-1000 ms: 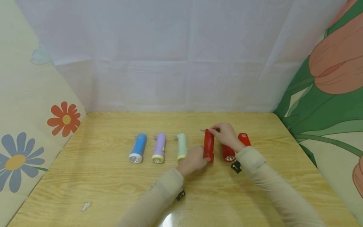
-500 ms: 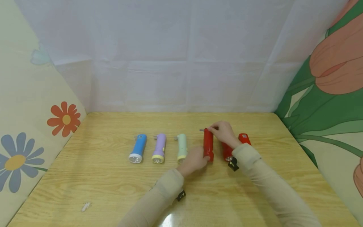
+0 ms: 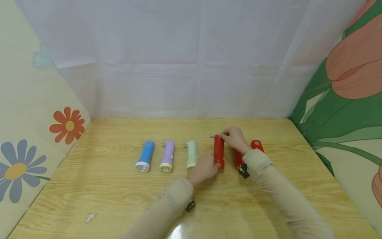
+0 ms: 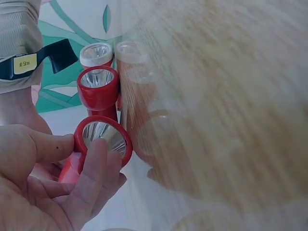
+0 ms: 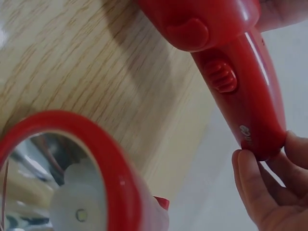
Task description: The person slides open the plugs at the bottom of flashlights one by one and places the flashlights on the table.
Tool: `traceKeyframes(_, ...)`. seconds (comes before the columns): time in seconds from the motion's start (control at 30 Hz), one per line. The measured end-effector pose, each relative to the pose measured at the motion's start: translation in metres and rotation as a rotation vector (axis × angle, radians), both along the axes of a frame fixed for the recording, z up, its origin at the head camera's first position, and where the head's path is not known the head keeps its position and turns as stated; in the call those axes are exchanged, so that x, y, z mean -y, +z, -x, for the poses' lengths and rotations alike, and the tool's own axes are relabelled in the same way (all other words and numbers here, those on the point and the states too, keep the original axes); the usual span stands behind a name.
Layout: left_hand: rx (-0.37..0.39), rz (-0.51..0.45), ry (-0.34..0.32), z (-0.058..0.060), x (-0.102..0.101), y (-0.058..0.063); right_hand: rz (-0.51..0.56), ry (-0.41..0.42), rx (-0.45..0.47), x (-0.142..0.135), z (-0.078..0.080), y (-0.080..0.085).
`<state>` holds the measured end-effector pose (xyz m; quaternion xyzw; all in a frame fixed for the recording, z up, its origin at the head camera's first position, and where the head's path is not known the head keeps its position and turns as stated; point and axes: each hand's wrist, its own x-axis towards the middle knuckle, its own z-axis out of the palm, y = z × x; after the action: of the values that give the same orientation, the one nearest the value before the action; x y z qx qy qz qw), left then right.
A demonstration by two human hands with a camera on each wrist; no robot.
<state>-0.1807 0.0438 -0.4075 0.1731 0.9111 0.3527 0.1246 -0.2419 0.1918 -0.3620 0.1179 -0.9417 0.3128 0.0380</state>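
Both hands are on a red flashlight [image 3: 219, 149] that has metal plug prongs sticking out to the left at its far end. The left hand [image 3: 204, 169] holds the lamp head; in the left wrist view its thumb is on the rim and its fingers [image 4: 94, 168] cross the lens. The right hand [image 3: 235, 137] pinches the tail end, seen close up in the right wrist view, where the flashlight [image 5: 250, 91] shows a ribbed slide switch. Just to its right lies a second red flashlight [image 3: 238, 160], partly hidden by the right wrist.
A third red flashlight [image 3: 257, 145] lies farther right, mostly covered by the right arm. Left of the hands lie green [image 3: 192, 151], purple [image 3: 169, 151] and blue [image 3: 146, 151] flashlights, prongs out. A small whitish scrap [image 3: 90, 217] is at the table's front left.
The right hand has shifted slightly left and away from the camera, and the held red flashlight has moved a little left with it. The left hand stays almost still.
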Motion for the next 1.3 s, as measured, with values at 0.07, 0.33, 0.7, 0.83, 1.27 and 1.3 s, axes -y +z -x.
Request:
traceKeyframes(0.07,0.005,0.000,0.000,-0.001,0.001,0.001,0.006,-0.004,0.031,0.000,0.002,-0.001)
traceKeyframes(0.33,-0.011,-0.011,-0.004,-0.002,0.002,-0.001,0.017,-0.021,0.099,0.003,0.005,-0.005)
traceKeyframes(0.7,-0.050,0.010,-0.006,-0.001,0.002,-0.003,0.022,-0.006,0.105,0.006,0.009,-0.010)
traceKeyframes(0.83,-0.037,0.015,-0.004,-0.001,0.002,-0.004,0.016,0.000,0.103,0.006,0.010,-0.011)
traceKeyframes(1.27,-0.077,0.021,-0.010,-0.001,0.003,-0.002,0.000,-0.020,0.147,0.005,0.015,-0.024)
traceKeyframes(1.3,-0.080,0.020,-0.008,-0.001,0.003,-0.002,0.002,-0.024,0.158,0.005,0.015,-0.024)
